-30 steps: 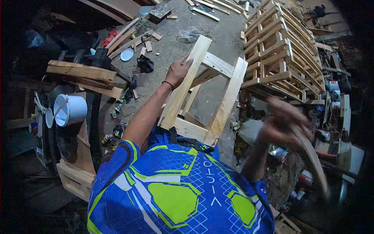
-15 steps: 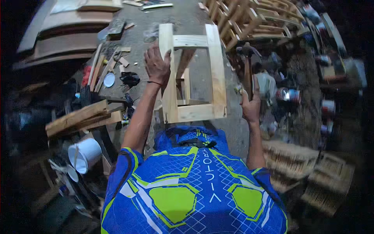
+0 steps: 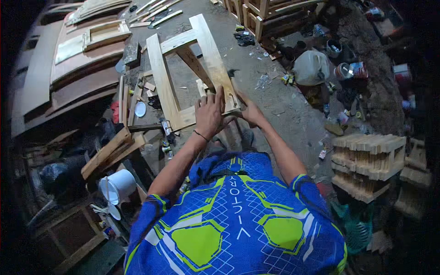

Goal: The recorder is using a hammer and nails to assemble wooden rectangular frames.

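Observation:
A pale wooden frame (image 3: 160, 78), two long rails joined by crosspieces, stands tilted before me with its top leaning left. My left hand (image 3: 210, 112) grips its near crosspiece by the right-hand corner, index finger lying along the rail. Close beside that corner, my right hand (image 3: 251, 112) is closed at the outer side of the right rail. Past the rail's edge shows the dark head of a hammer (image 3: 233, 73); the rail hides its handle, which appears to run to my right hand. The right fingertips are partly hidden too.
Wood offcuts and a white lid (image 3: 140, 109) litter the floor at left, near a white bucket (image 3: 120, 185). Stacked slatted wood pieces (image 3: 366, 158) stand at right. Farther right are a translucent jug (image 3: 311, 68) and paint cans (image 3: 360, 70). Wooden panels (image 3: 82, 68) lie far left.
The view has shifted. The frame now tilts leftward. My left hand has moved from its left rail to the near right corner, and my right hand has come in beside it, lowering the hammer.

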`<state>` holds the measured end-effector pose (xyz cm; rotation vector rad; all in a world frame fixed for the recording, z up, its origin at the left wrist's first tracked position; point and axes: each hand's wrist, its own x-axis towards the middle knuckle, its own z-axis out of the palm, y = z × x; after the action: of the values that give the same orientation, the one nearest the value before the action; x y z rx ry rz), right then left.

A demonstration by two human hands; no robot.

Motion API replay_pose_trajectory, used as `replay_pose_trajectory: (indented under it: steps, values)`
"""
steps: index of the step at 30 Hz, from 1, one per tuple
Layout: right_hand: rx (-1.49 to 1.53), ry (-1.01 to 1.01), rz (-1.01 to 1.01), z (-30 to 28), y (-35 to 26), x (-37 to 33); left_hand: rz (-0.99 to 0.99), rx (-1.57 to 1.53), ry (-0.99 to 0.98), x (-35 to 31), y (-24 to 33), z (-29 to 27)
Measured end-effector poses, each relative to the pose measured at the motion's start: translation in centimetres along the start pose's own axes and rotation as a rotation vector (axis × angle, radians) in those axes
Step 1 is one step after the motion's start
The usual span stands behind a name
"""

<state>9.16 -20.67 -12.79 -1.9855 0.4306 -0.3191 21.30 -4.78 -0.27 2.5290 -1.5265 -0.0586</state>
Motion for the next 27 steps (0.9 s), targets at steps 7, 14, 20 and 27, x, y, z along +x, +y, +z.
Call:
replay_pose_trajectory:
  steps: [7,14,20,27]
  values:
    - [-0.229,-0.248,0.073,3.7,-0.9,4.2,0.016,0.167,-0.035,0.9,-3.1,0.4]
    - [-0.282,-0.236,0.143,5.3,-1.3,4.1,0.029,-0.046,0.026,0.1,-6.8,0.6]
    - [-0.101,-0.213,0.125,6.7,-1.2,3.9,0.06,-0.047,0.076,-0.7,-7.6,0.5]
    - [1.018,0.072,0.572,7.4,3.1,-5.9,-0.037,-0.063,0.068,-1.5,-8.6,-0.8]
